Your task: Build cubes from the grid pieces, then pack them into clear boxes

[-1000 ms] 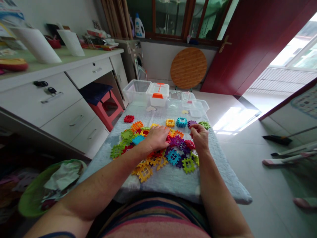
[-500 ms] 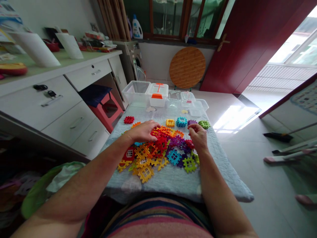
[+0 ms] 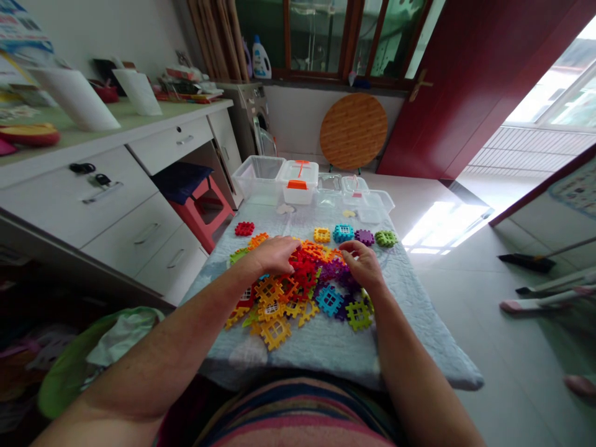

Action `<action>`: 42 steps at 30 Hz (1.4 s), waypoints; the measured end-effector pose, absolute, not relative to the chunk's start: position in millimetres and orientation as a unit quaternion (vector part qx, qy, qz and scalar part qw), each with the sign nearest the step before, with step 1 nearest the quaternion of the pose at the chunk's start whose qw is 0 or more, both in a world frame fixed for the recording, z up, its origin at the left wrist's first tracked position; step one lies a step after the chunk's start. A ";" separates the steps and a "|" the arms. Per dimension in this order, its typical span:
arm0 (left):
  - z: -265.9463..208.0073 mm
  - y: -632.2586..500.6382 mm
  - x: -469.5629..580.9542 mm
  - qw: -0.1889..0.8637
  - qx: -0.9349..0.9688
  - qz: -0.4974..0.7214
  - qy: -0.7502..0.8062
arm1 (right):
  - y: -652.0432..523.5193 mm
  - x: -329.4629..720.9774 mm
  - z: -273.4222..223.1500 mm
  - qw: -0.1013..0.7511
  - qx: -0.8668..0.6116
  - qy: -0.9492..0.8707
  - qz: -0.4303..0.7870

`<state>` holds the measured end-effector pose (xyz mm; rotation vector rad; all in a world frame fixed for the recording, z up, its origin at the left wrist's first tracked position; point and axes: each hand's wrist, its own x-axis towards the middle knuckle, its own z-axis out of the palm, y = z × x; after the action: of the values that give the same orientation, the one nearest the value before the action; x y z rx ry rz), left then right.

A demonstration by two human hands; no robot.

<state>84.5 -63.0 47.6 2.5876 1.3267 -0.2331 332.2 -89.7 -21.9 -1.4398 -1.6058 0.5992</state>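
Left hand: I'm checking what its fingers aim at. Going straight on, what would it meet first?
Probably the red and orange plastic grid tiles just past the left hand; depth is unclear.

The left hand (image 3: 274, 254) hides several tiles (image 3: 298, 282); its grip perhaps closed, unclear.

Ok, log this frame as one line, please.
left hand: resting on pile of toy tiles | right hand: on pile, purple tiles | sorted row: yellow, blue, purple, green; red tile apart | clear bins behind
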 end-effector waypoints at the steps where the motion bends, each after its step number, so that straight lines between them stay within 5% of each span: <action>1: 48.2 -63.2 83.3 0.120 0.882 -0.071 0.450 | -90.2 328.0 -20.4 0.418 -0.571 -0.664 0.241; 13: 60.0 -21.0 -23.4 0.163 0.794 0.151 0.566 | -52.3 259.9 27.6 0.151 -0.445 -0.858 0.207; 22: 30.9 23.9 -59.2 0.189 0.755 0.116 0.617 | -31.2 208.4 13.1 0.010 -0.491 -0.849 0.197; 33: 5.8 59.4 -66.6 0.191 0.784 0.017 0.590 | -67.9 237.7 23.5 0.095 -0.425 -0.874 0.214; 42: -3.8 74.4 -75.4 0.210 0.781 -0.021 0.588 | -125.5 327.1 43.0 0.300 -0.453 -0.804 0.243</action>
<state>-75.4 74.4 -3.8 2.1699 1.6352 -0.0575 327.1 -125.5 43.0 -1.2025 -2.1331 0.6437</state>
